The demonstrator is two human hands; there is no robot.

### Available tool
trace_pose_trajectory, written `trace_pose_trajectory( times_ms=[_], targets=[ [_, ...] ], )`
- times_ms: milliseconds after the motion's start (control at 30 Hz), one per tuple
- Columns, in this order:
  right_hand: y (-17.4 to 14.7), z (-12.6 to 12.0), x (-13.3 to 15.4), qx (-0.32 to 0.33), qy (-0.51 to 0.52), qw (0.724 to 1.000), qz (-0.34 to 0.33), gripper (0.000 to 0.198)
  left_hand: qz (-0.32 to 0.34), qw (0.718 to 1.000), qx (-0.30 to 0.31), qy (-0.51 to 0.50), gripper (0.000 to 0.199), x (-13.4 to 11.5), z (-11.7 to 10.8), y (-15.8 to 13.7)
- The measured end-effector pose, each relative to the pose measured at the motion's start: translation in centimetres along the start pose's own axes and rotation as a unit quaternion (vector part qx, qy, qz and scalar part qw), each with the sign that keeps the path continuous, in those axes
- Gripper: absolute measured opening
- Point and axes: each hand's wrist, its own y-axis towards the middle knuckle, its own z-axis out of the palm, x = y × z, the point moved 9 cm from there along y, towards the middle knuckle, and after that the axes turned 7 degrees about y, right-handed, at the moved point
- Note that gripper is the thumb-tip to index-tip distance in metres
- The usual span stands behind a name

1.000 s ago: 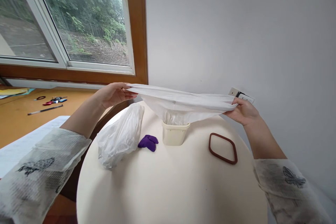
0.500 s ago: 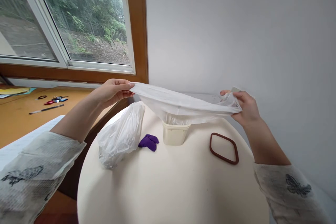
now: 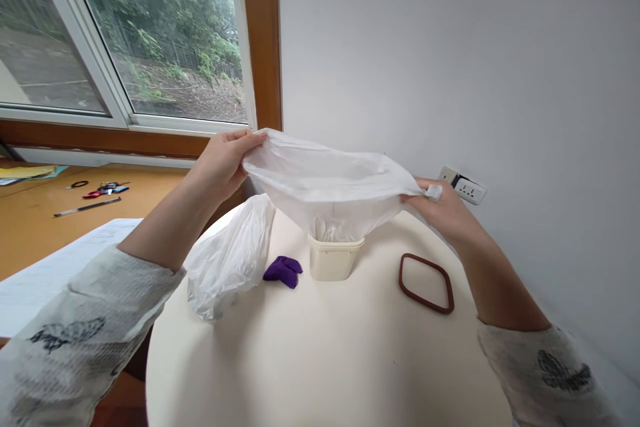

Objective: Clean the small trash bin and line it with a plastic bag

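Observation:
A white plastic bag [image 3: 330,180] is spread wide between my two hands, its mouth partly open. My left hand [image 3: 227,157] pinches one side of the rim, and my right hand [image 3: 437,207] grips the other side, lower down. The bag's bottom sits gathered inside a small cream bin [image 3: 335,261] on the round table. Beside the bin lies a crumpled purple cloth-like piece [image 3: 283,271]. Further left is another bunched white plastic bag [image 3: 233,257]. A brown rounded-square ring frame [image 3: 426,283] lies flat to the right.
The round cream table [image 3: 320,360] stands against a white wall with a power socket [image 3: 471,191]. On the left, a wooden desk [image 3: 145,180] holds papers [image 3: 65,267], a pen [image 3: 87,207] and keys [image 3: 107,190]. Above that desk is a window [image 3: 165,47].
My left hand has risen slightly and moved right; my right hand has moved left. The bag's mouth, stretched nearly flat before, now gapes wider. The bin and other table items stay about where they were.

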Motion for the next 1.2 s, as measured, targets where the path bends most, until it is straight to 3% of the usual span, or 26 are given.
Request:
trace_pose_trajectory(
  times_ms=[133, 300, 433, 533, 600, 667, 800, 900, 1067, 1200],
  targets=[
    [1.0, 3.5, 2.9, 0.074, 0.087, 0.989, -0.098, 0.016, 0.024, 0.996, 0.088, -0.004, 0.017, -1.5, 4.3, -1.2],
    [1.9, 9.0, 5.4, 0.148, 0.057, 0.974, -0.160, 0.018, 0.109, 0.973, 0.194, 0.069, 0.017, -4.6, 9.9, -4.3],
    [3.9, 11.3, 4.3, 0.110, 0.056, 0.985, -0.120, 0.012, 0.161, 0.941, 0.240, 0.178, 0.017, -6.3, 12.1, -6.7],
    [5.8, 10.9, 2.7, 0.035, 0.120, 0.989, -0.084, 0.014, 0.207, 0.942, 0.184, 0.191, 0.025, -6.3, 10.8, -7.4],
    [6.8, 10.0, 1.4, -0.020, 0.208, 0.977, -0.053, 0.019, 0.225, 0.954, 0.095, 0.171, 0.038, -4.7, 8.7, -7.4],
    [7.6, 9.1, 0.4, -0.069, 0.287, 0.955, -0.032, 0.023, 0.203, 0.965, 0.042, 0.159, 0.058, -1.1, 7.2, -7.5],
    [8.7, 8.2, 0.1, -0.107, 0.369, 0.923, -0.017, 0.028, 0.055, 0.978, 0.027, 0.200, 0.096, 9.1, 7.1, -8.3],
    [9.3, 7.6, 1.1, -0.120, 0.386, 0.914, -0.023, 0.032, -0.010, 0.978, 0.028, 0.204, 0.121, 14.2, 8.1, -9.3],
    [9.9, 6.3, 3.6, -0.124, 0.351, 0.927, -0.048, 0.037, 0.050, 0.974, 0.065, 0.209, 0.124, 15.8, 10.6, -10.1],
    [10.1, 4.7, 5.4, -0.123, 0.312, 0.940, -0.058, 0.035, 0.047, 0.969, 0.052, 0.237, 0.114, 16.8, 10.8, -9.6]
  ],
)
